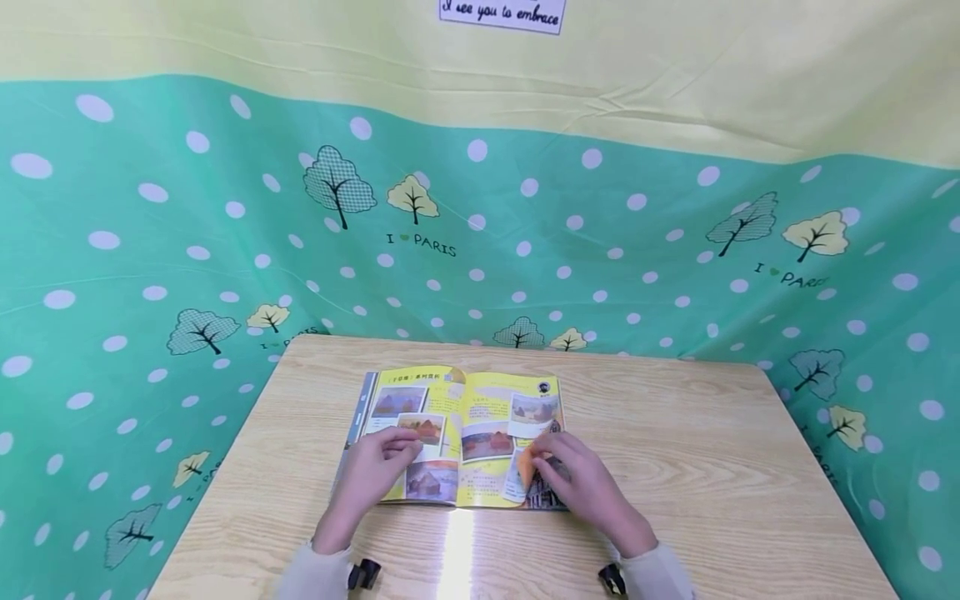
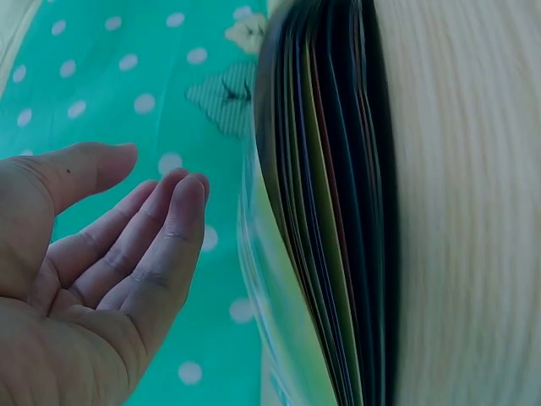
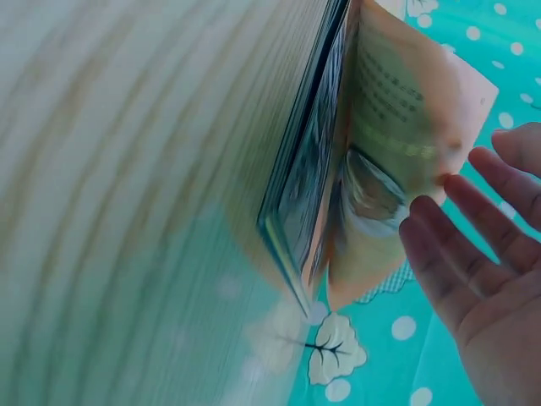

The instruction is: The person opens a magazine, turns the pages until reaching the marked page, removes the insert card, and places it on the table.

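Observation:
An open magazine (image 1: pixel 487 492) with yellow pages and pictures of haystack paintings lies on the wooden table. Over its left page hovers my left hand (image 1: pixel 375 467), fingers loosely bent and thumb apart from them; the left wrist view shows nothing held. At the right page's outer edge is my right hand (image 1: pixel 581 479). One page (image 3: pixel 397 127) stands lifted and curled there, showing an orange underside. In the right wrist view the nearly straight fingertips (image 3: pixel 423 210) of that hand come right at the page's free edge, with the thumb off the paper.
The wooden table (image 1: pixel 697 467) extends on both sides of the magazine. Behind it hangs a green cloth (image 1: pixel 525 275) with white dots and printed trees, yellow towards the top. Black wrist bands (image 1: pixel 365 573) show near both sleeves.

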`<state>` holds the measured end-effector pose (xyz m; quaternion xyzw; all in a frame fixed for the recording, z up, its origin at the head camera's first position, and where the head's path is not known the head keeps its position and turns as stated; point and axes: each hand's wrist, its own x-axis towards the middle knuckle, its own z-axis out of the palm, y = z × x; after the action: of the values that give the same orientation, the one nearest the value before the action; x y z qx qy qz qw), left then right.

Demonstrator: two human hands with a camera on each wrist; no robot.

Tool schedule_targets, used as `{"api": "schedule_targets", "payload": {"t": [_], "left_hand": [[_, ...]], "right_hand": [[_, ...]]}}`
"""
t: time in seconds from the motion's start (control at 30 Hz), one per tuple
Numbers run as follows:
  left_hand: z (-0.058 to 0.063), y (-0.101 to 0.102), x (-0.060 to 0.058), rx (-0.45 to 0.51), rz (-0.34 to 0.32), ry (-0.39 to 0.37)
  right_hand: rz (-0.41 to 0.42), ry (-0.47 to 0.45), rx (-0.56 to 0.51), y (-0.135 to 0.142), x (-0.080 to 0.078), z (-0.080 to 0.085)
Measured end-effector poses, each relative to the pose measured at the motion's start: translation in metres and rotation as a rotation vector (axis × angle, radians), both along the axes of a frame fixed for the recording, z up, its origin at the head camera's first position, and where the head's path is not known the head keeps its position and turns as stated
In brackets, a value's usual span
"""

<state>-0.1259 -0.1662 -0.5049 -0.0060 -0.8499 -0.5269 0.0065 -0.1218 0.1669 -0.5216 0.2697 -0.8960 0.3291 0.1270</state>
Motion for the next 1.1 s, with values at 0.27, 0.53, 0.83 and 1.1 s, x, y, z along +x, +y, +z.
{"api": "schedule_targets", "payload": {"t": [0.27, 0.53, 0.83, 1.1], "left_hand": [[0.002, 0.030, -0.005, 0.032, -0.100, 0.004], [-0.001, 0.055, -0.006, 0.154, -0.285, 0.011], [-0.006, 0.068, -0.006, 0.215, -0.304, -0.023], [-0.003, 0.055, -0.002, 0.188, -0.202, -0.039]], "right_hand": [[0.143, -0.026, 0.010, -0.013, 0.003, 0.001], [0.167, -0.051, 0.053, -0.023, 0.005, 0.005], [0.180, -0.059, 0.062, -0.025, 0.005, 0.007], [0.161, -0.072, 0.081, -0.022, 0.007, 0.006]]}}
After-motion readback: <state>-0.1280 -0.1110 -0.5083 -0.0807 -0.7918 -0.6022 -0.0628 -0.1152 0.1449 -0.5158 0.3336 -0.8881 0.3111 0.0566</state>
